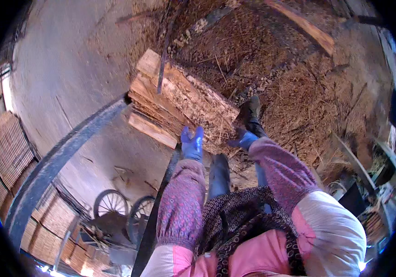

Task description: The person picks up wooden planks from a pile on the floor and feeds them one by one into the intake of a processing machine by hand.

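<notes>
A stack of rough wooden boards lies ahead of me, its top strewn with bark and chips. My left hand, in a blue-purple glove, is at the near edge of the stack with its fingers spread and nothing in them. Close to the stack's right end is my right hand, in a blue glove with dark fingertips. Its fingers are apart and I see nothing held; whether either hand touches the wood I cannot tell. A thin dark metal bar crosses the far left part of the stack.
Bark, straw and wood chips cover the ground at the right. A long plank lies at the far right. A dark metal beam runs along the left. Behind it stand a spoked-wheel cart and stacked thin boards.
</notes>
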Demonstrator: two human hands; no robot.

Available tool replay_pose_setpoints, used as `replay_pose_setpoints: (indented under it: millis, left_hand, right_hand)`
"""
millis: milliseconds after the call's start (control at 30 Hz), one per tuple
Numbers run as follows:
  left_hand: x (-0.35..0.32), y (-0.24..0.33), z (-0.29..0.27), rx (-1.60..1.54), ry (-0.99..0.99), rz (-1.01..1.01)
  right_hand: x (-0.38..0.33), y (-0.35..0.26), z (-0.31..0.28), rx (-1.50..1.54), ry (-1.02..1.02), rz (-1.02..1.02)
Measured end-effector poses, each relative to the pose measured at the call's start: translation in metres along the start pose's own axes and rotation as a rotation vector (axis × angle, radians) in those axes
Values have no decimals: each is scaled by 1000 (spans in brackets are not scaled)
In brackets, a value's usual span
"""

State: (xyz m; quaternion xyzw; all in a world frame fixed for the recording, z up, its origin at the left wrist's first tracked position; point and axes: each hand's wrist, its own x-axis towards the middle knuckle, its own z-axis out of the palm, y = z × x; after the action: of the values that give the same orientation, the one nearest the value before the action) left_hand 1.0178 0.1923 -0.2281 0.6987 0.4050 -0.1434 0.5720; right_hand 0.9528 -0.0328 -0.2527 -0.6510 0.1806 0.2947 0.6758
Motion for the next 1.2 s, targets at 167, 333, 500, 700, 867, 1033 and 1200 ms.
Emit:
replay_pose_setpoints:
  millis: [167,333,500,700,867,1033,1200]
  left_hand:
    - [-20,29,37,-56,202,121]
    - [8,47,-28,-8,-21,-168]
    - [21,24,-24,-307,-24,-182]
    - [-2,60,-38,-291,-106,-188]
    - [-73,154,-44,-180,-327,-173]
    - [-171,201,-12,-182,-544,35]
    - [-254,295,64,-40,-1168,2]
  right_hand:
    - [-56,-60,73,-853,-208,110]
    - [44,-127,23,-625,-21,-438]
    - [244,-49,-11,-403,32,-170]
    - [165,-140,-3,0,-58,82]
    - [-18,-256,-65,102,-43,124]
    - [-159,-286,-23,429,5,74]
    - [-233,-280,-5,704,585,-249]
